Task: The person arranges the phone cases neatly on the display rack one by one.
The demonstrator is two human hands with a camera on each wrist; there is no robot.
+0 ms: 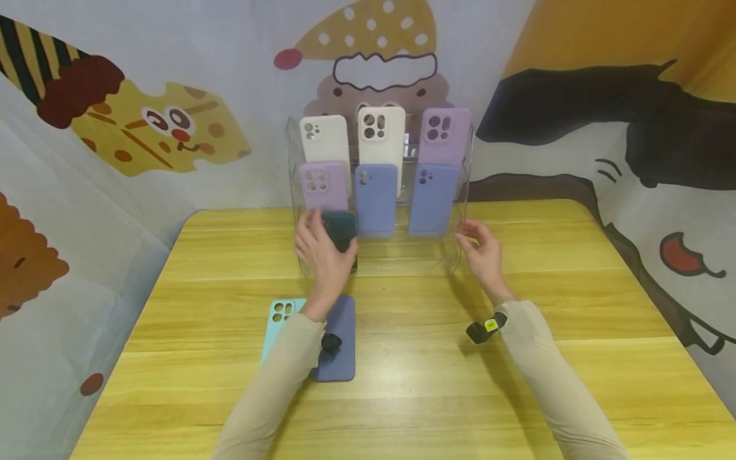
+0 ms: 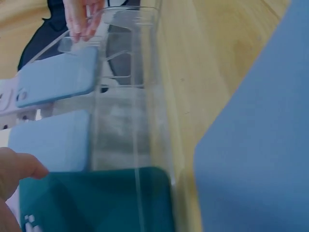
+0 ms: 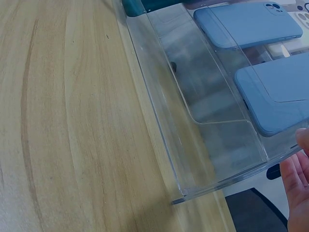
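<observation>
A clear tiered display rack (image 1: 397, 252) stands at the back of the table. At its lowest tier, on the left, my left hand (image 1: 324, 254) holds a dark green phone case (image 1: 342, 229) between thumb and fingers. The left wrist view shows the thumb (image 2: 26, 166) at that case's edge. My right hand (image 1: 483, 254) grips the rack's right side edge, thumb on one face and fingers on the other. Above the green case sits a lilac case (image 1: 323, 185); two blue cases, one (image 1: 376, 199) in the middle and one (image 1: 434, 199) to the right, share its tier.
On the top tier stand two white cases, one (image 1: 324, 140) left and one (image 1: 381, 144) central, and a purple case (image 1: 445, 137). A turquoise case (image 1: 280, 326) and a grey-blue case (image 1: 342, 358) lie on the wooden table (image 1: 414, 390), partly under my left forearm.
</observation>
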